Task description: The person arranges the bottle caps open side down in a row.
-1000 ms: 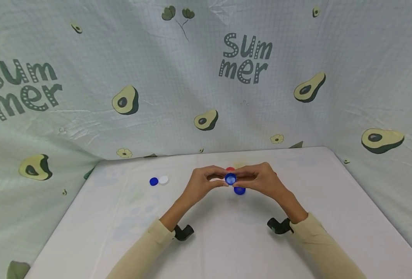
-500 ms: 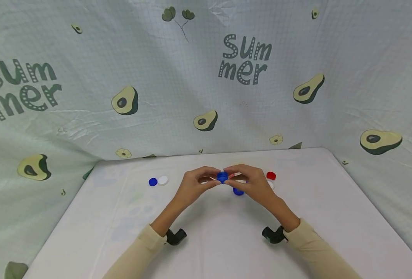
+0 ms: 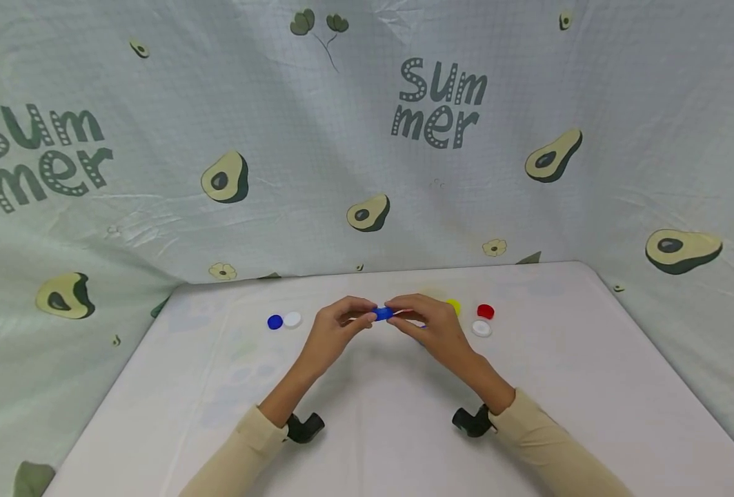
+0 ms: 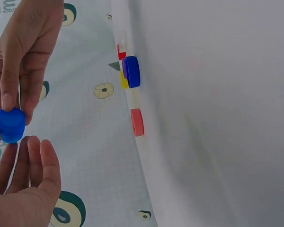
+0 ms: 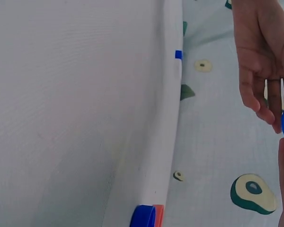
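Observation:
A small blue bottle cap (image 3: 383,314) is held up above the far half of the table, between the fingertips of both hands. My left hand (image 3: 332,333) pinches its left side with thumb and fingers. From the right, my right hand (image 3: 437,330) pinches the other side. The cap shows edge-on in the head view, while the left wrist view shows it between both hands' fingertips. Beneath the right hand, another blue cap (image 3: 422,335) is mostly hidden. A light red cap (image 4: 137,122) stands on the table in the left wrist view.
Left of the hands lie a blue cap (image 3: 274,322) and a white cap (image 3: 292,319). To the right are a yellow cap (image 3: 454,306), a red cap (image 3: 485,312) and a white cap (image 3: 481,328). A printed cloth (image 3: 305,172) hangs behind the white table (image 3: 404,428).
Both hands have shifted left together with the blue cap. The cap has tipped from showing its round face to edge-on. Yellow, red and white caps at the right have come into sight.

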`<action>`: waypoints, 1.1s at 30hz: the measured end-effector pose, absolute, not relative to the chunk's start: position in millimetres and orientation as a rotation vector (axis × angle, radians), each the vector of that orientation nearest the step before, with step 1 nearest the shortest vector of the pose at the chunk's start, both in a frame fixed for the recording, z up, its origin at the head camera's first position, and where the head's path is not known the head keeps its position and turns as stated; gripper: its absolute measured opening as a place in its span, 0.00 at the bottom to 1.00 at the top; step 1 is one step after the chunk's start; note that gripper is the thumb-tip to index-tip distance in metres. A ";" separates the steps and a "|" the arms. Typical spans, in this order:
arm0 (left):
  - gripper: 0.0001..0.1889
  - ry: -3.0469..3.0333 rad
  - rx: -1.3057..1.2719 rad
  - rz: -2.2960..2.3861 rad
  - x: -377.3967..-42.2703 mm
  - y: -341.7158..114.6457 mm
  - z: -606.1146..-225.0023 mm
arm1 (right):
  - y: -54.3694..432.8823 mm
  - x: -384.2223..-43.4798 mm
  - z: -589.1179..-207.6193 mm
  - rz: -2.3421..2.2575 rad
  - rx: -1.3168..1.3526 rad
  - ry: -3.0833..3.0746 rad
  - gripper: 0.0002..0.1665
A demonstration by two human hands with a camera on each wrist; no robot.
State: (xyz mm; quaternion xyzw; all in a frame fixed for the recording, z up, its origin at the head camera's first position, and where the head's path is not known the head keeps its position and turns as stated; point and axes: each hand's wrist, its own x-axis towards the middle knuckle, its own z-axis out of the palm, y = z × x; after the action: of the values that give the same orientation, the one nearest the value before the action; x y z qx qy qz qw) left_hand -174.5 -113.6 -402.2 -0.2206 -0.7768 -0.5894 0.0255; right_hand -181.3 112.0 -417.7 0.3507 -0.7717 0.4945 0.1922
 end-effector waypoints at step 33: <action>0.21 -2.130 -0.953 -1.555 -177.5 -149.8 -405.6 | 62.8 -185.1 -415.6 1.634 0.987 -2.102 0.22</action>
State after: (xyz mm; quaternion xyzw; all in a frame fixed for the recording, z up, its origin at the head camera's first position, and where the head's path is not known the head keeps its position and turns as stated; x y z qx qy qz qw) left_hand -177.5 -149.8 -405.6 -0.3352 -0.7488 -0.5466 0.1679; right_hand -185.1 62.8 -415.6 0.3438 -0.7318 0.5688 0.1506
